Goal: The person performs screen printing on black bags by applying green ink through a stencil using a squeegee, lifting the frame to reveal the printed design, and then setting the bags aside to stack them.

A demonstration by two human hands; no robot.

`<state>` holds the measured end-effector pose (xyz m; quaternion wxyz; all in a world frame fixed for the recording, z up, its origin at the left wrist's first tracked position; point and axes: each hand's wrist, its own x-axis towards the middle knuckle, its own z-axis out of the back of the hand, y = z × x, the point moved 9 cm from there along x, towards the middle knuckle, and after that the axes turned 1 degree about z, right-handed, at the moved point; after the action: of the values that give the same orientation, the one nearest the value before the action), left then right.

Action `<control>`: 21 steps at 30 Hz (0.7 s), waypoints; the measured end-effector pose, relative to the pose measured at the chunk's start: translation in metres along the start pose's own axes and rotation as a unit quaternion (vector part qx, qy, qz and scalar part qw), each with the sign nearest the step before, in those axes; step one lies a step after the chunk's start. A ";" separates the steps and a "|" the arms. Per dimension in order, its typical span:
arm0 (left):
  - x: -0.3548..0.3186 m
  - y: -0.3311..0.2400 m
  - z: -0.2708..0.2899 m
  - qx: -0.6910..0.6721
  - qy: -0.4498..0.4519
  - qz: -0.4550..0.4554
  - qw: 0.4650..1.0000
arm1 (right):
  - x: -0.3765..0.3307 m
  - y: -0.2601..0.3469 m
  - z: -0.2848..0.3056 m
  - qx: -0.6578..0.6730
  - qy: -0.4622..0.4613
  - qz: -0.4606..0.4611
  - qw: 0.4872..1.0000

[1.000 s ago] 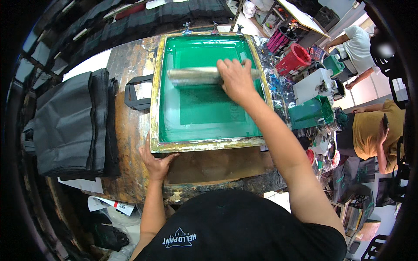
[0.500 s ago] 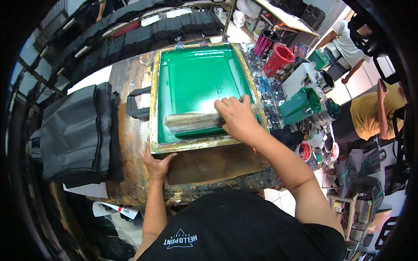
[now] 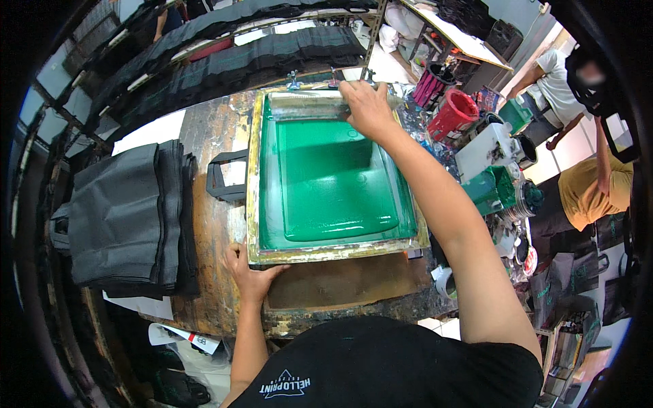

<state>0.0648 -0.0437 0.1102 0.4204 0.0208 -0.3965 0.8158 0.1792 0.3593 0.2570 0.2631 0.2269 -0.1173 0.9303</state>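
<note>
Wooden table [image 3: 218,136] holds a green screen [image 3: 333,177]. Right hand [image 3: 364,109] grips the squeegee [image 3: 306,105] far away; left hand [image 3: 248,272] clamps the near frame. Press evenly, hold steady.

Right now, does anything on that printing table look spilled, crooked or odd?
Nothing looks broken. The screen frame lies square on the paint-stained table, left hand at its near corner, right hand on the squeegee at the far end. Green ink coats the mesh unevenly.

The right hand [image 3: 367,105] hides part of the squeegee [image 3: 309,106].
</note>
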 end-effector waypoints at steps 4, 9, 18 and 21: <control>0.006 -0.015 0.004 0.050 0.012 -0.013 0.999 | 0.027 -0.015 -0.042 -0.028 -0.006 0.007 1.000; 0.006 -0.012 -0.001 0.048 0.039 -0.008 0.998 | 0.037 -0.014 -0.074 -0.031 -0.012 0.023 0.999; 0.023 -0.022 0.014 0.042 0.055 -0.015 0.998 | 0.033 -0.009 -0.106 -0.059 -0.007 0.023 0.998; 0.078 -0.067 0.022 0.044 -0.006 -0.110 0.993 | 0.029 -0.014 -0.106 -0.054 0.007 0.017 0.998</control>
<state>0.0548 0.0161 0.1957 0.5035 0.0877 -0.3585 0.7812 0.1266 0.4199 0.1803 0.2599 0.2036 -0.1692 0.9286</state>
